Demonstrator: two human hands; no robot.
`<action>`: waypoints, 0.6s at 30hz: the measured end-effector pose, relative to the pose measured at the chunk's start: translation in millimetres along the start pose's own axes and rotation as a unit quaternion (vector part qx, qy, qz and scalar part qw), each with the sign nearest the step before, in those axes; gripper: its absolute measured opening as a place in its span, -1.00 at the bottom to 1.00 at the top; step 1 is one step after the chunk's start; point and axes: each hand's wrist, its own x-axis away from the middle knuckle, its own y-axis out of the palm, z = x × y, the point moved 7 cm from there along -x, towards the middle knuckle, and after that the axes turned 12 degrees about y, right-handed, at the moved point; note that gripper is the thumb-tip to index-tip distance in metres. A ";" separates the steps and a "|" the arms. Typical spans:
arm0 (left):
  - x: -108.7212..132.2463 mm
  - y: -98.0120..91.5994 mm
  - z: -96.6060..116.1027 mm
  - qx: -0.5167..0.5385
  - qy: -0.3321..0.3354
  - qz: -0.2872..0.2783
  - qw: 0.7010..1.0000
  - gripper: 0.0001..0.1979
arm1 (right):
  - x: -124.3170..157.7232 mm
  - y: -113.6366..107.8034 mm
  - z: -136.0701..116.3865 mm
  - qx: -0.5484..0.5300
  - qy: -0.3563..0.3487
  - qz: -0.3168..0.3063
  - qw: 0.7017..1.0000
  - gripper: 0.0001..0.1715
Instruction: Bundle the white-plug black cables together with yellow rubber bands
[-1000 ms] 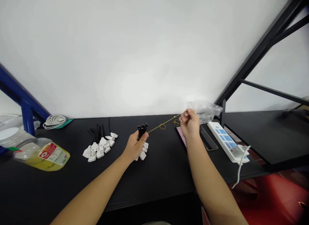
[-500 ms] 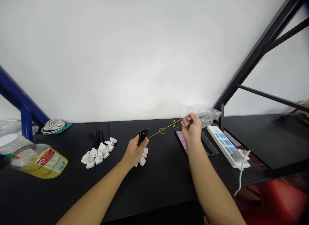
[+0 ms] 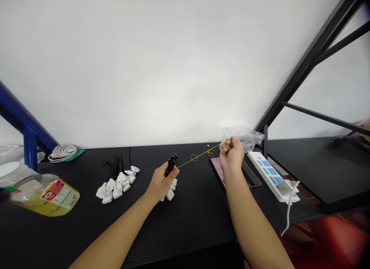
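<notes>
My left hand [image 3: 160, 181] has its fingers clenched around black cords [image 3: 172, 163] with white plugs [image 3: 170, 194]; my right hand [image 3: 231, 155] grasps yellow string [image 3: 194, 158] just beside a clear plastic bag [image 3: 245, 137].

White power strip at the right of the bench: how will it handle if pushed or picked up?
The power strip will probably slide rather than roll or tip, since its long, flat body lies flat on the black bench. Its white cord hangs off the bench edge, so it may drag when lifted. The plastic-looking housing suggests it's fairly light for its size.
</notes>
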 end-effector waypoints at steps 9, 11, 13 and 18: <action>1.9 -3.6 -7.8 0.009 -0.032 0.037 0.999 -0.62 | -12.0 -16.5 -3.0 -0.007 -0.008 0.050 0.999 -0.61; 1.8 -2.7 -7.1 0.003 -0.031 0.031 0.999 -0.64 | -10.1 -14.7 -6.9 0.004 -0.019 0.056 0.998 -0.63; 1.3 -2.4 -4.4 -0.013 -0.026 0.025 0.999 -0.66 | 0.6 -7.8 -15.0 0.045 -0.072 0.061 0.995 -0.65; 0.0 -2.6 1.1 -0.034 -0.021 0.015 0.999 -0.67 | 45.9 4.1 -39.3 0.196 -0.307 0.090 0.927 -0.69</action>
